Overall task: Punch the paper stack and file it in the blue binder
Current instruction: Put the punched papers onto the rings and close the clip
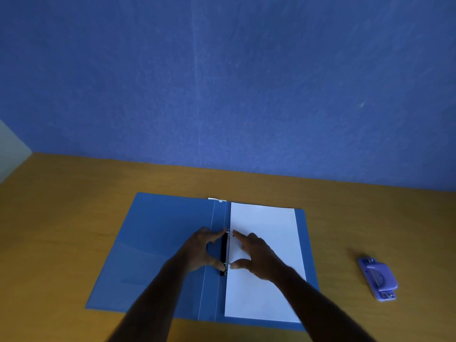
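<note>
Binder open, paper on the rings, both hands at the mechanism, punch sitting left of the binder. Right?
Not quite: the head view shows the punch right of the binder, not left. The paper and both hands, left and right, are as stated.

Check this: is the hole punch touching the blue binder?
Apart. The head view shows the hole punch lying right of the blue binder, with bare wooden desk between them.

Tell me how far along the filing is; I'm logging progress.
Done, by the look of it: the punch lies set aside on the desk, and the paper lies in the open binder. In hand: the left hand and right hand pinch at the rings; whether they are latched is unclear. Left: closing the binder.
</note>
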